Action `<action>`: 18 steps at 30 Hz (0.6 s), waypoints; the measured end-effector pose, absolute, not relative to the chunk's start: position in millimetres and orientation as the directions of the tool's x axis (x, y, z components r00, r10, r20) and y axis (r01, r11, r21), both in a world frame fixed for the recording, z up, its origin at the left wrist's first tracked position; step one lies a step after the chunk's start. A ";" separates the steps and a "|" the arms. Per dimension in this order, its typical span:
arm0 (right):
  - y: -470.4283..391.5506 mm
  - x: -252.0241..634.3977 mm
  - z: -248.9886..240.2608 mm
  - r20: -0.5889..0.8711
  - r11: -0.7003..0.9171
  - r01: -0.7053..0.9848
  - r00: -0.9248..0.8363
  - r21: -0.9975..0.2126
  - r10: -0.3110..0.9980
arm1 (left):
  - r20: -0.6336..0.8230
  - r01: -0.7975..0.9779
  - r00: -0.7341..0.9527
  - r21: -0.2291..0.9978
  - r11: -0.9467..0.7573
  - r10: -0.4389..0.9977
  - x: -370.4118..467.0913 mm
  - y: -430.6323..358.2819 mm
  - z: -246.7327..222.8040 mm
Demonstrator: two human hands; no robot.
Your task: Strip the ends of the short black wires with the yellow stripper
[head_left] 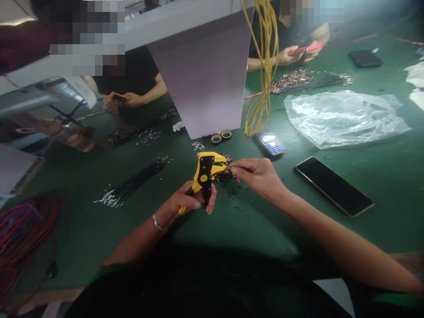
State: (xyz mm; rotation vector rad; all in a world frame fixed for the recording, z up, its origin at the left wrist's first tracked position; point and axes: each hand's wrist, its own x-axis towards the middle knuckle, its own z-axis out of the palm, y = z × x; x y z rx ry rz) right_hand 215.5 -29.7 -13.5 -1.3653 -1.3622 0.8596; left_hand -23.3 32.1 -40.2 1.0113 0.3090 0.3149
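My left hand (pixel 190 198) is wrapped round the handles of a yellow and black wire stripper (pixel 204 172), its jaws pointing right. My right hand (pixel 256 174) is closed in a pinch at the jaw tips, on what looks like the end of a thin wire, mostly hidden by the fingers. Behind the jaws lies a heap of short dark wires with coppery ends (pixel 225 176), partly covered by the tool. Small black scraps (pixel 236 192) are scattered below it. To the left rests a bundle of black wires (pixel 135 181) with silvery ends.
A phone (pixel 334 185), a keypad phone (pixel 270 145) and a clear plastic bag (pixel 344 117) lie right. Yellow cables (pixel 265 66) hang beside an upright panel (pixel 208 79), near tape rolls (pixel 221 137). Red cable coils (pixel 26 234) sit left. Two people's hands show across the table.
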 end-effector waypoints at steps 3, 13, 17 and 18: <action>-29.7 215.5 -12.8 0.159 0.115 0.290 0.135 -0.950 0.978 | -0.116 -0.103 0.912 0.863 0.494 0.393 -22.0 31.6 -39.3; -30.2 213.8 -14.0 0.136 0.102 0.261 0.115 -0.960 0.984 | -0.131 -0.089 0.913 0.859 0.503 0.385 -20.2 31.0 -38.3; -30.1 213.5 -15.2 0.132 0.098 0.255 0.119 -0.962 0.984 | -0.128 -0.094 0.914 0.856 0.509 0.385 -20.4 30.6 -39.8; -30.1 213.5 -15.5 0.129 0.095 0.255 0.120 -0.962 0.984 | -0.125 -0.098 0.914 0.855 0.509 0.387 -20.6 30.5 -40.3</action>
